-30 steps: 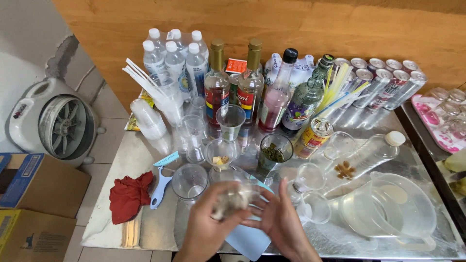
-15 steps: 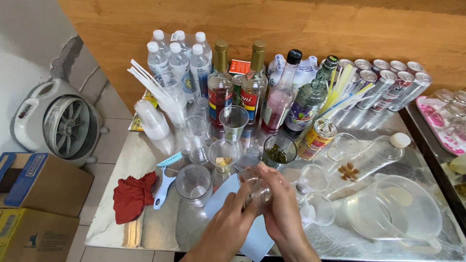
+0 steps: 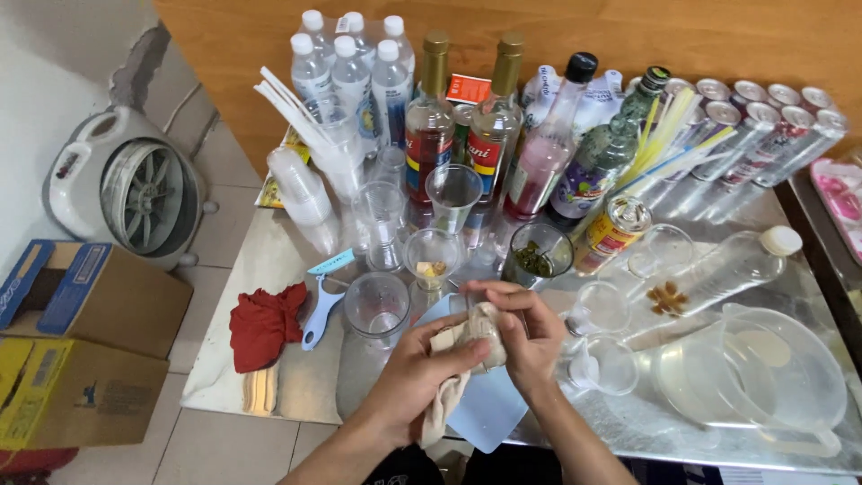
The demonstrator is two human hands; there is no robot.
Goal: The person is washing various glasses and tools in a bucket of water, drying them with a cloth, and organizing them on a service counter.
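Wooden wall (image 3: 718, 36), tiled floor (image 3: 224, 440)

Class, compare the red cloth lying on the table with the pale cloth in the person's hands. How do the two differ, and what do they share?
The red cloth is deep red; the pale cloth is beige. The red cloth lies bunched on the table beside a blue peeler, touched by no hand; the pale cloth is gripped by the left hand and right hand, pressed around a clear glass, its tail hanging down. Both are soft and crumpled.
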